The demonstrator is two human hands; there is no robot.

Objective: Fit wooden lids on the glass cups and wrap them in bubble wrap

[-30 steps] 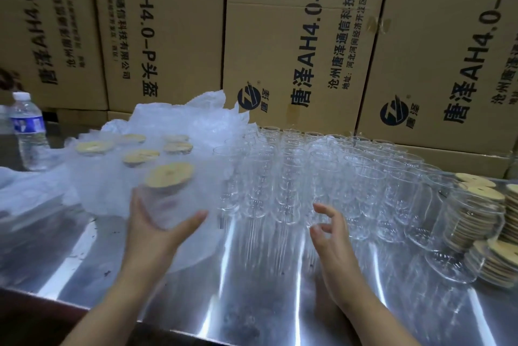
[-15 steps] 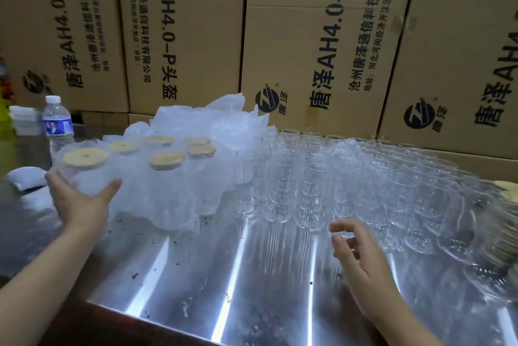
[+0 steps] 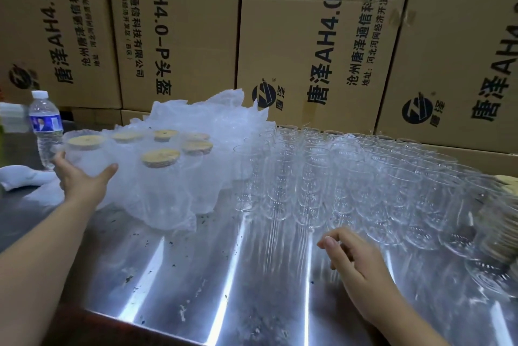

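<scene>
Right hand (image 3: 361, 272), fingers loose and empty, hovers just before the upright glass cups (image 3: 330, 177); left hand (image 3: 81, 183), well left of them, grips a wrapped cup (image 3: 87, 153).

Wooden lids (image 3: 506, 181) blurred and cut by the right edge, wrapped cup (image 3: 87, 155) partly covered by the left hand (image 3: 78, 180), cardboard boxes (image 3: 308, 37) cropped at the top.

The left hand (image 3: 81, 181) grips a bubble-wrapped glass cup with a round wooden lid (image 3: 87, 150) at the left end of a cluster of similarly wrapped, lidded cups (image 3: 165, 177). The right hand (image 3: 361, 270) hovers with relaxed fingers over the shiny steel table (image 3: 196, 275), just before rows of bare clear glass cups (image 3: 336, 177). Printed brown cardboard boxes (image 3: 308, 37) stand behind them.
</scene>
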